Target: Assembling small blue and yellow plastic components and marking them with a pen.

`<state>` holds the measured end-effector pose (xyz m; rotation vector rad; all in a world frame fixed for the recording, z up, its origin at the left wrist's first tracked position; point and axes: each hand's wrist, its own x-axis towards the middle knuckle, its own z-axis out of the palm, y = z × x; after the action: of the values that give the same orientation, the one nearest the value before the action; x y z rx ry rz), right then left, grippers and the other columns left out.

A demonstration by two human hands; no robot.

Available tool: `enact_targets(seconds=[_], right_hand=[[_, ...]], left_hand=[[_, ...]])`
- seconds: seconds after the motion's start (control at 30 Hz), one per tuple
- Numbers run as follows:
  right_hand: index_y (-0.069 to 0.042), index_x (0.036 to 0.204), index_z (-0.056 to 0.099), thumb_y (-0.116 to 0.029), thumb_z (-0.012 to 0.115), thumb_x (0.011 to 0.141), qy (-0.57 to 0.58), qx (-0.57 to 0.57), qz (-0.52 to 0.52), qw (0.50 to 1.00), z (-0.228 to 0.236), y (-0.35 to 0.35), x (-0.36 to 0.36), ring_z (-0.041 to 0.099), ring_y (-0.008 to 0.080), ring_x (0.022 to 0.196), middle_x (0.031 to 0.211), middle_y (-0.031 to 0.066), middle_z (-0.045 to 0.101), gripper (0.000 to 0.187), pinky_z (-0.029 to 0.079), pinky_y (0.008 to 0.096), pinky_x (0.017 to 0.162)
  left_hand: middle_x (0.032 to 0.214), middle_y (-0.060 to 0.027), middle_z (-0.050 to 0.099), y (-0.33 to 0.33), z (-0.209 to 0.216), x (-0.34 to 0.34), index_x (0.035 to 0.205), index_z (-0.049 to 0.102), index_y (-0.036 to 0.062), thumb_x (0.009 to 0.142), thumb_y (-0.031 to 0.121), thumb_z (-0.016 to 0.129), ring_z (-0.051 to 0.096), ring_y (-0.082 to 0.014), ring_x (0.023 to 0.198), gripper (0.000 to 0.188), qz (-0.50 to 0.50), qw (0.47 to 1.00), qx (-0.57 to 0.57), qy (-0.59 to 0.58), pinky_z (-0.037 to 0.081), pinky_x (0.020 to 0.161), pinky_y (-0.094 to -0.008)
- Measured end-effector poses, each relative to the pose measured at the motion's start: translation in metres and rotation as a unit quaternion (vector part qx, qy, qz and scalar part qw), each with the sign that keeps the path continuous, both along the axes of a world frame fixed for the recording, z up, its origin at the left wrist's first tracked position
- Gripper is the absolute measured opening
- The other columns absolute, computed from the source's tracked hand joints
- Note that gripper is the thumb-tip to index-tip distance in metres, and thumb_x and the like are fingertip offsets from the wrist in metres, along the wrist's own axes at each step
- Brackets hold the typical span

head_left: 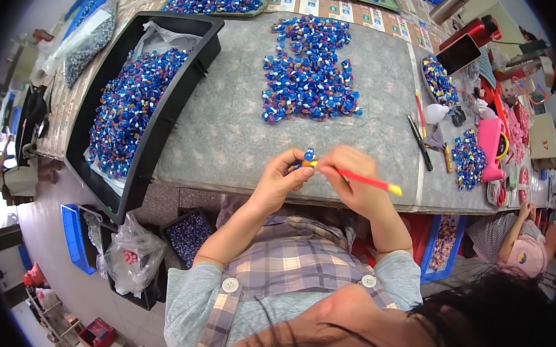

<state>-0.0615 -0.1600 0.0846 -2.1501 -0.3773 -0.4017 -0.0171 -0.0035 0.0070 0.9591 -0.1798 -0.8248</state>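
Between the thumb and fingers of my left hand [279, 178] is a small blue figurine [309, 154] with white spots near its top. My right hand [353, 172] is closed around a thin red and yellow brush [372, 180]. The brush's yellow end meets the figurine or lies just beside it; its exact tip is too small to make out. Both hands are over the near edge of the grey-covered table [223, 138]. Beyond them lies a spread of similar blue figurines [312, 80] with purple, orange and white bits.
At the left, a long black tray [162, 112] holds more figurines. On the right are a dark pen [418, 142], another red and yellow brush [420, 114], a white bulb-shaped piece [435, 113], a phone [458, 55] and a pink tool [488, 148]. A co-worker [521, 242] sits at the far right.
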Motion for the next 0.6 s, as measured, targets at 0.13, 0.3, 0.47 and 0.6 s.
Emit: enact_targets(seconds=[0.13, 0.3, 0.47, 0.6], right_hand=[[-0.001, 0.073, 0.055, -0.01, 0.052, 0.083, 0.006, 0.021, -0.099, 0.995, -0.004, -0.013, 0.002, 0.052, 0.0208, 0.06, 0.068, 0.0082, 0.056, 0.014, 0.039, 0.029, 0.055], [-0.001, 0.072, 0.055, -0.014, 0.05, 0.085, -0.033, 0.058, -0.055, 0.996, -0.002, -0.011, -0.002, 0.051, 0.0209, 0.059, 0.067, 0.0086, 0.055, 0.018, 0.038, 0.0295, 0.055], [-0.001, 0.074, 0.055, -0.006, 0.056, 0.079, -0.074, 0.078, -0.02, 0.994, -0.003, 0.0, 0.009, 0.052, 0.0268, 0.061, 0.068, 0.0102, 0.055, 0.007, 0.039, 0.0327, 0.055], [-0.002, 0.071, 0.054, -0.011, 0.048, 0.085, -0.024, 0.071, -0.008, 0.997, -0.009, -0.001, 0.009, 0.051, 0.0195, 0.061, 0.067, 0.0091, 0.054, 0.018, 0.038, 0.0286, 0.055]], left_hand=[[0.071, 0.0041, 0.049, 0.001, 0.0, 0.001, 0.097, 0.056, 0.0069, 0.081, 0.021, 0.062, 0.042, -0.0028, 0.059, 0.022, -0.008, 1.0, 0.017, 0.012, 0.03, 0.047, -0.0159], [0.077, -0.0009, 0.051, 0.005, 0.006, 0.006, 0.099, 0.054, 0.0049, 0.082, 0.024, 0.059, 0.045, -0.0065, 0.064, 0.026, -0.045, 0.979, -0.136, 0.146, 0.032, 0.047, -0.0167], [0.078, -0.0013, 0.049, 0.003, 0.004, 0.007, 0.099, 0.052, 0.004, 0.082, 0.028, 0.059, 0.043, -0.008, 0.065, 0.03, -0.049, 0.979, -0.136, 0.147, 0.032, 0.046, -0.0166], [0.078, -0.0013, 0.047, 0.006, 0.003, 0.009, 0.1, 0.051, 0.0028, 0.082, 0.028, 0.058, 0.042, -0.0084, 0.065, 0.032, -0.036, 0.98, -0.124, 0.15, 0.032, 0.046, -0.0166]])
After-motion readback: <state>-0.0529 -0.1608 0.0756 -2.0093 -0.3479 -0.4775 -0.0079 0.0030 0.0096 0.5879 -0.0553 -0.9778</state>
